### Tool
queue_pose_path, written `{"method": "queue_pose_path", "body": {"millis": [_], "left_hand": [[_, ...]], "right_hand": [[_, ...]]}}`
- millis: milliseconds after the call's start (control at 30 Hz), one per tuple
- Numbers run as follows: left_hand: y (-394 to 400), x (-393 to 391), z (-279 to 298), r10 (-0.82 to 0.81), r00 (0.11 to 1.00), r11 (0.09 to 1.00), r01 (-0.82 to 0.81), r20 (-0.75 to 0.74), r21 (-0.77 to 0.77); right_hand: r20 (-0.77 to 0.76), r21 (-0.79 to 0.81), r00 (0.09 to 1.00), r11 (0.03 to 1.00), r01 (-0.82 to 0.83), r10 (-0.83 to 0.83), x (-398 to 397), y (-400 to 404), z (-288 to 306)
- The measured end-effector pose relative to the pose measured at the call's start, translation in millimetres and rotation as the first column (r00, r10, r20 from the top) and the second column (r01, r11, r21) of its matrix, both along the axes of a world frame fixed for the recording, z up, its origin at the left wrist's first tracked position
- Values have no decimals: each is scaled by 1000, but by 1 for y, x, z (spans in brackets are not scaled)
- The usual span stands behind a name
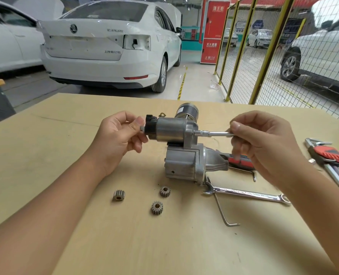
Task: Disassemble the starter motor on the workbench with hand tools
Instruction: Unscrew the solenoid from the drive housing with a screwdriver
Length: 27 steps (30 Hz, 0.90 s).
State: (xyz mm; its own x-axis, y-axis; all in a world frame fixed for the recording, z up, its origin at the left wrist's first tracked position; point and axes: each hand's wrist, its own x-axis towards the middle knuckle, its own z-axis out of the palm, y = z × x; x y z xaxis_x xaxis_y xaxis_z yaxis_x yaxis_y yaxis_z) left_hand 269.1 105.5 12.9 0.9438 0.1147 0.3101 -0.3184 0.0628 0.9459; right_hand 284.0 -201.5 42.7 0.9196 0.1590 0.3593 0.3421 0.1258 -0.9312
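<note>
The starter motor stands on the wooden workbench, its grey housing below and the cylindrical solenoid on top. My left hand grips the solenoid's black terminal end. My right hand holds a slim steel driver horizontally, its tip seated in a fastener on the solenoid's right flange. Three small pinion gears lie loose in front of the motor.
A combination wrench and a bent hex key lie right of the gears. A red-handled hex key set sits at the right edge, a red-handled tool behind the motor. A black motor section lies behind. Cars and yellow fencing stand beyond.
</note>
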Motion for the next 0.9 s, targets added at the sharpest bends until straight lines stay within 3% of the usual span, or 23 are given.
{"method": "queue_pose_path", "body": {"millis": [100, 200, 300, 400, 467, 533, 633, 767, 833, 900], "left_hand": [[0, -3, 2, -41, 999, 999, 42, 14, -30], [2, -5, 3, -59, 997, 998, 61, 44, -36], [4, -5, 2, -68, 996, 998, 69, 57, -14], [0, -7, 2, -20, 995, 996, 11, 102, 91], [-5, -8, 2, 70, 984, 966, -107, 161, 234], [-12, -9, 2, 167, 966, 908, -229, 199, 350], [-24, -14, 6, 219, 931, 785, -345, 291, 515], [-45, -17, 11, 120, 820, 478, -541, 559, 692], [-57, -18, 11, 83, 794, 422, -576, 602, 700], [-67, -18, 8, 83, 786, 432, -582, 612, 689]], "right_hand": [[-35, -203, 999, 979, -14, 7, 3, -3, -3], [-4, -137, 999, 989, -50, 49, 2, -8, 2], [40, -70, 999, 997, 14, -12, 0, -6, 1], [-13, -68, 1000, 997, -25, 24, -2, -1, -2], [-71, -155, 997, 987, -42, 31, -2, -1, -1], [-48, -371, 999, 929, -10, -8, 1, -5, -1], [155, -653, 987, 746, 134, -41, 0, -8, 4], [385, -689, 922, 655, 309, -30, -4, -10, 12], [436, -701, 900, 628, 339, 1, -5, -8, 15], [488, -748, 868, 559, 358, 96, -6, -3, 24]]}}
